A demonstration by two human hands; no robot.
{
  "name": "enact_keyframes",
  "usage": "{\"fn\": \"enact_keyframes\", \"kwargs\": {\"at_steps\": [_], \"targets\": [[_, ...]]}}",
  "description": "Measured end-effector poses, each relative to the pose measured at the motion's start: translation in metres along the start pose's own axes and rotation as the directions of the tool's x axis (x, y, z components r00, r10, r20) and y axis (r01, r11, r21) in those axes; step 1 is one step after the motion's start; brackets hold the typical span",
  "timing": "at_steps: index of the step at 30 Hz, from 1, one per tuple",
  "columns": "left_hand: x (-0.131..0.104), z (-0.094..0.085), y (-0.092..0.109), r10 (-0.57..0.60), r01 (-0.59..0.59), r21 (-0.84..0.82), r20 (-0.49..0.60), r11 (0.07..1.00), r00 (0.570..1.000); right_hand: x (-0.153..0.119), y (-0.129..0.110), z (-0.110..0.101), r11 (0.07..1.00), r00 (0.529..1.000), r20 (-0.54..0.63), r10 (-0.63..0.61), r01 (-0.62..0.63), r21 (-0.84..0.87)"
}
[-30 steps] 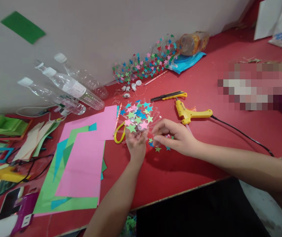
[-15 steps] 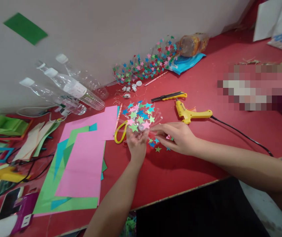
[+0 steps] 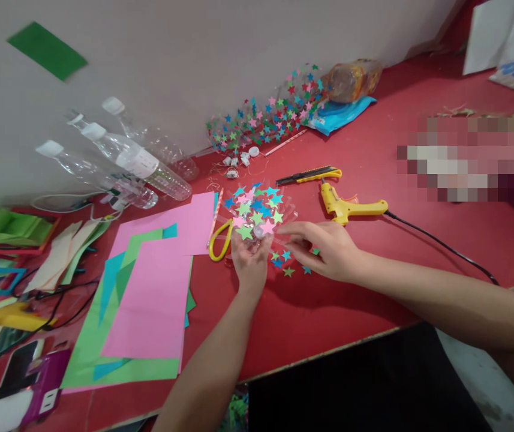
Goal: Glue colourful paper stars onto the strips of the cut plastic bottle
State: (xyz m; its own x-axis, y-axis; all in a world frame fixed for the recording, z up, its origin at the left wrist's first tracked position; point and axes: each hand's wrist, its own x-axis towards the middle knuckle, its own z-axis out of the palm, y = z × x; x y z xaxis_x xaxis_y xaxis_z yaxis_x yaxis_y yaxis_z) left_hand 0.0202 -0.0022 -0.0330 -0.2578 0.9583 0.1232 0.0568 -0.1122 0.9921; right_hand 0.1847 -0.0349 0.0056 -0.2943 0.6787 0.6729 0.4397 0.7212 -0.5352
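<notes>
My left hand [image 3: 250, 261] is closed around the lower part of a clear cut plastic bottle piece [image 3: 289, 211], which spreads out in strips. Pink, green and blue paper stars [image 3: 257, 218] cover the side facing me. My right hand [image 3: 326, 249] is just right of it, with fingertips at its edge and a gap between thumb and fingers. Nothing shows clearly between those fingers. Several loose paper stars [image 3: 288, 272] lie on the red table beneath my right hand. Yellow-handled scissors [image 3: 219, 241] lie left of the bottle piece, partly hidden.
A yellow glue gun [image 3: 351, 208] and a box cutter [image 3: 309, 175] lie behind my right hand. Coloured paper sheets [image 3: 149, 306] cover the left side. Plastic bottles [image 3: 144, 165] lean against the wall, near a star-covered bottle [image 3: 265, 117]. A purple box [image 3: 47, 381] sits front left.
My right hand has shifted very slightly, and the pink star seen by its thumb is no longer visible. My left hand keeps its hold on the bottle piece.
</notes>
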Motion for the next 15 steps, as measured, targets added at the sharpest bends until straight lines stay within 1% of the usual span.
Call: {"fn": "enact_keyframes", "kwargs": {"at_steps": [5,7,10,12,14,15], "targets": [[0.0005,0.0033,0.0000,-0.046,0.042,-0.137,-0.024,0.990,0.999,-0.0015,-0.0002,-0.0014,0.999,0.997,-0.066,0.031,-0.029,0.027],[0.0004,0.0044,0.0019,-0.046,0.043,-0.166,-0.017,0.985,0.999,-0.0021,0.0001,-0.0020,1.000,0.998,-0.070,0.008,-0.008,0.006],[-0.0002,0.0047,0.0044,-0.008,0.008,-0.169,-0.001,0.986,1.000,-0.0030,0.0009,-0.0027,0.987,0.992,-0.039,-0.117,0.112,-0.116],[-0.0006,0.0041,0.0051,0.017,-0.017,-0.154,0.003,0.988,1.000,-0.0035,0.0014,-0.0028,0.955,0.976,0.004,-0.220,0.216,-0.205],[-0.0007,0.0033,0.0050,0.019,-0.017,-0.134,0.012,0.991,1.000,-0.0039,0.0016,-0.0025,0.926,0.959,0.044,-0.280,0.282,-0.250],[-0.0005,0.0031,0.0048,0.011,-0.008,-0.129,0.020,0.992,1.000,-0.0040,0.0016,-0.0022,0.921,0.955,0.048,-0.292,0.294,-0.255]]}}
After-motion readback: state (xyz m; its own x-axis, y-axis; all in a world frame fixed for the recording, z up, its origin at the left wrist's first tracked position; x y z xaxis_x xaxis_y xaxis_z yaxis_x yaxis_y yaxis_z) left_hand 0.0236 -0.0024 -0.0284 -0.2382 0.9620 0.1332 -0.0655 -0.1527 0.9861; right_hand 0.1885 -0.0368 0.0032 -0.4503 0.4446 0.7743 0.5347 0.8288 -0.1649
